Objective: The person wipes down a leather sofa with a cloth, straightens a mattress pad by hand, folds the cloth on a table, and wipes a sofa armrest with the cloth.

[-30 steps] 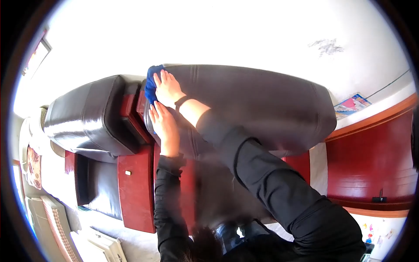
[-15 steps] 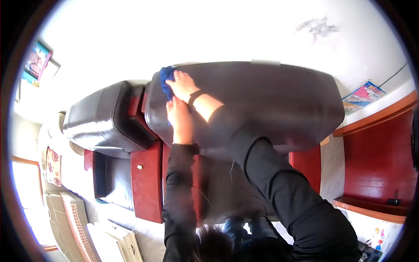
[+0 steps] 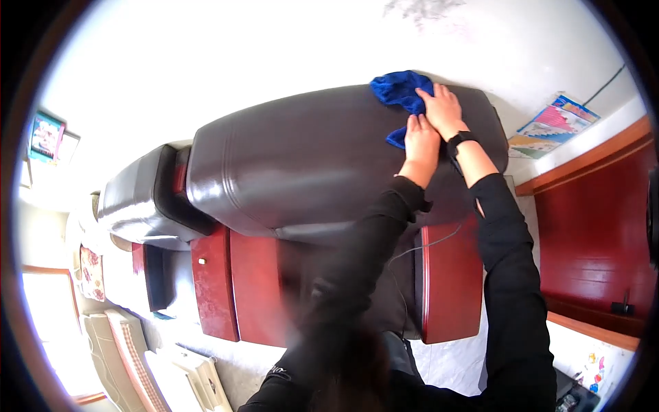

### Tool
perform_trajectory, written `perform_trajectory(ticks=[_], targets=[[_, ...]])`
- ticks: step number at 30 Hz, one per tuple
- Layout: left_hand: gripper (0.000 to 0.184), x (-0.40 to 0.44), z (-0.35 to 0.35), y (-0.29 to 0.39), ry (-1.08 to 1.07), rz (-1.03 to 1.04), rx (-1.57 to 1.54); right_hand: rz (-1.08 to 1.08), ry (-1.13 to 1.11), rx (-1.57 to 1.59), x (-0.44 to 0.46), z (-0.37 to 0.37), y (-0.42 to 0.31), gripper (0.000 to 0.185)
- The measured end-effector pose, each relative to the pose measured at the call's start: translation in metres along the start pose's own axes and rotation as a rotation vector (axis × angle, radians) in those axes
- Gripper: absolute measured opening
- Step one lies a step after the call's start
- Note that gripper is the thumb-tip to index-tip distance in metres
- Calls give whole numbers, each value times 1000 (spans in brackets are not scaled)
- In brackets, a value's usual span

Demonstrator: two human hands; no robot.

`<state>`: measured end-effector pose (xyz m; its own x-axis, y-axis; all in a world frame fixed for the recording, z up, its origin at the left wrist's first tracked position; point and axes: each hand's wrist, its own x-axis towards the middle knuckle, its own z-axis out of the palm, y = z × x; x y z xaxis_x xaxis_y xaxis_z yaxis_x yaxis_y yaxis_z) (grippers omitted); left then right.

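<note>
A bunched blue cloth (image 3: pixel 400 89) lies over the top edge of the dark brown leather sofa back (image 3: pixel 302 151), near its right end. My right hand (image 3: pixel 443 110), with a black band on its wrist, presses and grips the cloth from the right. Just below it, my left hand (image 3: pixel 421 145) holds a lower part of the same cloth against the leather. Part of the cloth is hidden under my fingers.
A second dark leather seat (image 3: pixel 141 196) stands to the left. Red wooden armrests (image 3: pixel 449 285) flank the seat below me. A thin cable (image 3: pixel 429 245) crosses there. A red door (image 3: pixel 590 240) and a colourful wall chart (image 3: pixel 556 127) are on the right.
Both hands and the blue cloth have moved from the left end of the sofa back to near its right end. More of the cloth shows now.
</note>
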<state>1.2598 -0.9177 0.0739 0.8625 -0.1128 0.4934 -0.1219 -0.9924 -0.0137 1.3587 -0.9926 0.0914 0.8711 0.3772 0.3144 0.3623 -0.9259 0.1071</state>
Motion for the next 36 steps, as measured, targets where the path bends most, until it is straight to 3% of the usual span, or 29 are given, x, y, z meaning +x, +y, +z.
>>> perform_trajectory(ticks=[6, 8, 9, 10, 14, 17, 21, 22, 24, 26, 28, 30, 36], targets=[[30, 10, 5, 123, -9, 183, -168, 320, -110, -8, -78, -5, 134, 56], [33, 7, -8, 150, -105, 238, -154, 380, -175, -77, -101, -20, 145, 51], [33, -1, 1, 160, 75, 211, -152, 476, -236, -31, -107, -15, 153, 49], [31, -6, -2, 164, 31, 210, -228, 500, -257, 19, -115, -19, 153, 45], [26, -36, -4, 151, 182, 262, -313, 443, -24, -31, -142, -3, 142, 48], [24, -49, -11, 130, 186, 337, -364, 493, -54, -22, -151, -13, 118, 59], [13, -45, -36, 73, 130, 386, -453, 525, 151, -60, -144, -2, 86, 57], [13, -44, -41, 54, 153, 402, -459, 493, 216, 114, -137, -33, 63, 42], [12, -44, -46, 9, 158, 405, -434, 435, 161, -40, -119, -34, 27, 29], [15, -58, -53, -47, 83, 384, -411, 291, 472, -4, -102, -34, -32, 31], [27, -86, -69, -111, 168, 315, -441, 202, 429, 175, -87, -51, -100, 38], [38, -121, -90, -175, 105, 247, -415, 121, 434, 293, -68, -48, -167, 39], [51, -216, -138, -306, 29, -137, -153, -187, 263, 534, -21, -55, -370, 39]])
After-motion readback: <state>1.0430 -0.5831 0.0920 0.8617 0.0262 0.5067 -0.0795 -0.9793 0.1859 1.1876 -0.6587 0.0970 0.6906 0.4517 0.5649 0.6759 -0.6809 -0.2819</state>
